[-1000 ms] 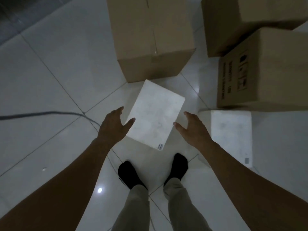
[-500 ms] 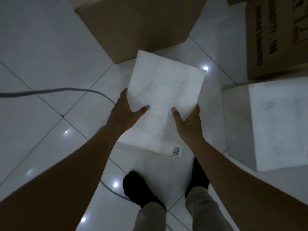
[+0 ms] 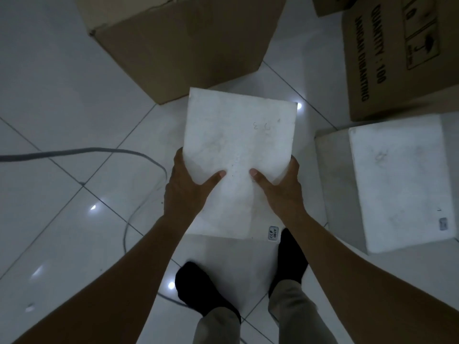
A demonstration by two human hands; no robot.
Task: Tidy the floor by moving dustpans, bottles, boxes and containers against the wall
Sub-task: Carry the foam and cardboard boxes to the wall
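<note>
Styrofoam box point(image 3: 238, 145) hangs between your palms, seemingly lifted off the floor point(image 3: 62, 120): your left hand point(image 3: 188, 188) and right hand point(image 3: 280, 191) grip its near side edges equally, thumbs on top, long axis pointing away toward the cardboard box point(image 3: 178, 45).

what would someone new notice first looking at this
The white foam box in the middle draws the eye, gripped at its sides by the left hand and right hand, thumbs on top. A second white foam box sits on the floor at right, a brown cardboard box stands beyond, and a grey cable loops at left.
</note>
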